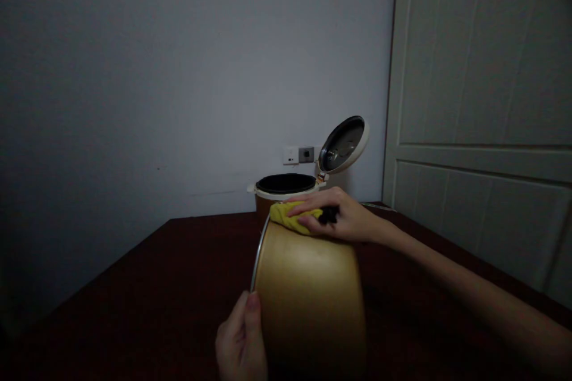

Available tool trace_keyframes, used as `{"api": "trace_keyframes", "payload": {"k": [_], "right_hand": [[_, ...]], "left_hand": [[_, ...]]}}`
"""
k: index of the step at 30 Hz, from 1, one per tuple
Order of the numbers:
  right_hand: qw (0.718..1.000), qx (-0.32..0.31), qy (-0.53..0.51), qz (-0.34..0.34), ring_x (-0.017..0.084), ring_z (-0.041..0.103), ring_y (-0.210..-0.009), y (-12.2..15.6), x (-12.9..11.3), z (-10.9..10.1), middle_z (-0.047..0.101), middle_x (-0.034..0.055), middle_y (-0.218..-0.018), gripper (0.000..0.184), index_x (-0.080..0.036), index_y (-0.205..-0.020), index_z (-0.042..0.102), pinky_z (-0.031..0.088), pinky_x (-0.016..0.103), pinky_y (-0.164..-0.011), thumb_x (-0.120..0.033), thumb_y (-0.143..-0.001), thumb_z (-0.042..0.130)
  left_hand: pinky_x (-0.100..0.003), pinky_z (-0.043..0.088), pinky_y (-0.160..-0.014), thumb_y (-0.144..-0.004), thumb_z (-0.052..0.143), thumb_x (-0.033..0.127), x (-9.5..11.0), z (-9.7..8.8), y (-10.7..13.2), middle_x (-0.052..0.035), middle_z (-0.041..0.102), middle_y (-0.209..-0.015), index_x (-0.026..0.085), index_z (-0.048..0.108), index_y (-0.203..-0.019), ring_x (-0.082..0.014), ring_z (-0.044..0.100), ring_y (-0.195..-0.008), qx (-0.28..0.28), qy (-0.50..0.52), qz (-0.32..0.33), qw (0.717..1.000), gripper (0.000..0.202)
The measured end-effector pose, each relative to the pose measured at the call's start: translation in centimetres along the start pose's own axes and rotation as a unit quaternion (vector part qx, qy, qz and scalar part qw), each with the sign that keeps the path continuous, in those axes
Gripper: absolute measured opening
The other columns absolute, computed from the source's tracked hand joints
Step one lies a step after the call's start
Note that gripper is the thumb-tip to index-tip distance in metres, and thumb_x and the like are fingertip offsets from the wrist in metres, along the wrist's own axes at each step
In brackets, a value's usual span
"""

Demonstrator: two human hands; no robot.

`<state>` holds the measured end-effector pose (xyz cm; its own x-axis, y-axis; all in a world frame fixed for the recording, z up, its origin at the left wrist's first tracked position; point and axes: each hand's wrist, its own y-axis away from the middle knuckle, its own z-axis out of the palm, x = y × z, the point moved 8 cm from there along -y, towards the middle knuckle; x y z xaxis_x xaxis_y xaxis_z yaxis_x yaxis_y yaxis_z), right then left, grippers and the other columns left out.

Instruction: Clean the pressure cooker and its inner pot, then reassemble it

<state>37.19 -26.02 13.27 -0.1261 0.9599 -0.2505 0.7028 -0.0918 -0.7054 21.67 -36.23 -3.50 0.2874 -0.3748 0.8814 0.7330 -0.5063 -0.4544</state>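
Note:
A gold-coloured inner pot (313,297) with a silvery rim is tipped on its side, its rim facing left. My left hand (241,333) grips that rim low down, thumb on the outer wall. On the pot's upper side, near the rim, my right hand (335,214) presses a bunched yellow cloth (290,217); something black shows by the palm, too dark to make out. Behind my right hand stands a rice cooker (263,203) with its lid (346,146) raised and tilted to the right. The inside of the pot is hidden.
The dark red table (192,262) reaches back to a pale wall (179,71). Wall sockets (298,155) sit behind the cooker. A panelled door (482,101) stands along the right side. A thin pale strip (379,206) lies near the table's back right corner.

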Motion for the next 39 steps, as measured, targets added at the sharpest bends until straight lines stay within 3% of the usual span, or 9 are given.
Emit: {"api": "trace_keyframes", "payload": {"k": [3, 6, 10, 14, 21, 26, 30, 35, 39], "right_hand": [[0.999, 0.018, -0.007, 0.044, 0.018, 0.066, -0.099, 0.0, 1.0, -0.4, 0.071, 0.0082, -0.107, 0.021, -0.018, -0.097, 0.072, 0.052, 0.036, -0.088, -0.026, -0.082, 0.059], [0.999, -0.014, 0.025, -0.016, 0.018, 0.064, -0.102, 0.4, -2.6, 0.5, 0.067, 0.0082, -0.114, 0.021, -0.019, -0.097, 0.072, 0.050, 0.033, -0.089, -0.019, -0.081, 0.059], [0.979, -0.155, 0.114, -0.065, 0.022, 0.054, -0.118, 2.0, -8.0, 3.9, 0.058, 0.0081, -0.129, 0.028, -0.021, -0.104, 0.069, 0.046, 0.035, -0.098, -0.017, -0.077, 0.063], [0.966, -0.201, 0.143, -0.071, 0.024, 0.050, -0.123, 3.0, -9.3, 4.9, 0.055, 0.0092, -0.133, 0.036, -0.020, -0.113, 0.064, 0.045, 0.036, -0.100, -0.018, -0.078, 0.063], [0.999, 0.001, -0.001, 0.033, 0.019, 0.065, -0.101, 0.9, -2.0, -0.9, 0.070, 0.0067, -0.110, 0.021, -0.020, -0.096, 0.072, 0.051, 0.034, -0.088, -0.021, -0.082, 0.057], [0.977, 0.034, -0.080, 0.194, 0.023, 0.066, -0.091, 1.8, 5.2, -1.0, 0.073, 0.0062, -0.095, 0.029, -0.017, -0.095, 0.073, 0.049, 0.042, -0.088, -0.038, -0.079, 0.061], [0.955, 0.071, -0.133, 0.256, 0.023, 0.065, -0.088, 3.4, 8.5, -0.7, 0.073, 0.0060, -0.088, 0.035, -0.015, -0.095, 0.073, 0.049, 0.039, -0.084, -0.042, -0.077, 0.060], [0.957, 0.047, -0.156, 0.241, 0.022, 0.065, -0.092, 3.5, 9.0, -0.5, 0.073, 0.0058, -0.095, 0.033, -0.017, -0.095, 0.073, 0.048, 0.039, -0.089, -0.041, -0.077, 0.061], [0.984, 0.014, -0.123, 0.131, 0.021, 0.059, -0.111, 1.6, 5.2, -0.6, 0.067, 0.0070, -0.116, 0.028, -0.021, -0.100, 0.072, 0.041, 0.040, -0.100, -0.038, -0.080, 0.062]], "left_hand": [[-0.021, 0.045, -0.047, -0.073, 0.057, 0.064, -0.7, -0.6, 0.2, -0.0029, 0.061, -0.054, 0.016, 0.066, -0.060, -0.0151, 0.055, -0.052, 0.022, 0.005, -0.030, 0.999, 0.051], [-0.024, 0.050, -0.055, -0.067, 0.062, 0.066, -1.5, -1.2, -0.6, -0.0056, 0.067, -0.063, 0.014, 0.070, -0.067, -0.0186, 0.060, -0.060, 0.029, -0.009, -0.038, 0.999, 0.053], [-0.021, 0.046, -0.048, -0.069, 0.060, 0.065, -1.2, 0.1, -1.0, -0.0026, 0.059, -0.054, 0.014, 0.068, -0.063, -0.0153, 0.055, -0.052, -0.042, 0.020, -0.036, 0.998, 0.052], [-0.020, 0.045, -0.049, -0.072, 0.058, 0.063, 0.4, 1.2, 0.0, -0.0002, 0.056, -0.052, 0.016, 0.067, -0.064, -0.0135, 0.052, -0.051, -0.045, 0.048, -0.027, 0.997, 0.048], [-0.019, 0.035, -0.039, -0.071, 0.060, 0.061, 0.8, -0.7, -0.1, 0.0023, 0.042, -0.042, 0.018, 0.054, -0.045, -0.0093, 0.039, -0.041, 0.016, -0.023, 0.019, 0.999, 0.051], [-0.021, 0.045, -0.046, -0.067, 0.064, 0.061, -0.3, -2.4, -0.2, -0.0014, 0.059, -0.051, 0.016, 0.068, -0.062, -0.0149, 0.054, -0.050, 0.062, -0.020, -0.016, 0.998, 0.045], [-0.025, 0.051, -0.053, -0.065, 0.063, 0.067, -0.8, -2.0, 0.1, -0.0045, 0.065, -0.059, 0.015, 0.071, -0.068, -0.0196, 0.062, -0.059, 0.045, 0.018, -0.062, 0.997, 0.053], [-0.020, 0.045, -0.046, -0.064, 0.063, 0.068, -1.2, -2.0, -0.7, -0.0021, 0.059, -0.050, 0.014, 0.069, -0.062, -0.0141, 0.055, -0.050, 0.033, -0.003, -0.027, 0.999, 0.054], [-0.021, 0.044, -0.044, -0.065, 0.061, 0.068, -1.2, -2.0, -1.7, -0.0026, 0.059, -0.049, 0.014, 0.069, -0.060, -0.0136, 0.053, -0.046, 0.029, -0.036, 0.017, 0.999, 0.055]]}}
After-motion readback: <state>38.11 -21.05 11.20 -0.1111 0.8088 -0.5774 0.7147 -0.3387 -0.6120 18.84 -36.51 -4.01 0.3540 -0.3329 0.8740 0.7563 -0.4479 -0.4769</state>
